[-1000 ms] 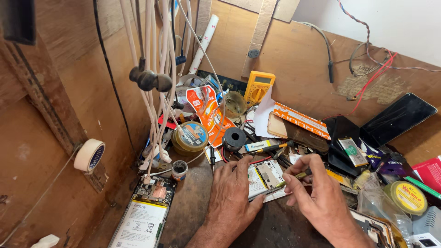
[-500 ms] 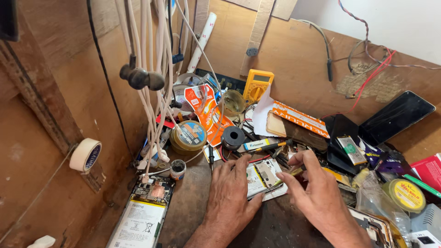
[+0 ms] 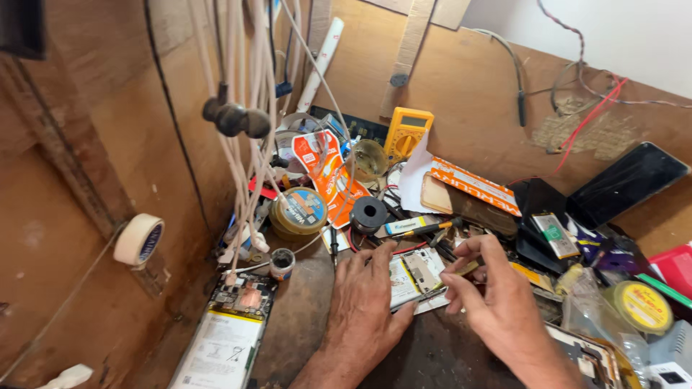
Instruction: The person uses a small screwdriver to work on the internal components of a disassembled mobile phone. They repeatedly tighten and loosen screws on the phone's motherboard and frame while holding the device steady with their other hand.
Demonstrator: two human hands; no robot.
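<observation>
Centrally, opened phone [image 3: 417, 277] lying white-framed with circuitry exposed on the cluttered bench [image 3: 303, 324], left hand [image 3: 364, 306] pressing flat on its edge, right hand [image 3: 497, 306] pinching a thin tool [image 3: 461, 270] over it.

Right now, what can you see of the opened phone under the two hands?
The opened phone lies flat on the dark worktop, back cover off, showing a pale inner frame, metal shields and small parts. The left hand presses on its left edge. The right hand holds a thin yellowish tool whose tip meets its right side. Clutter surrounds it.
</observation>
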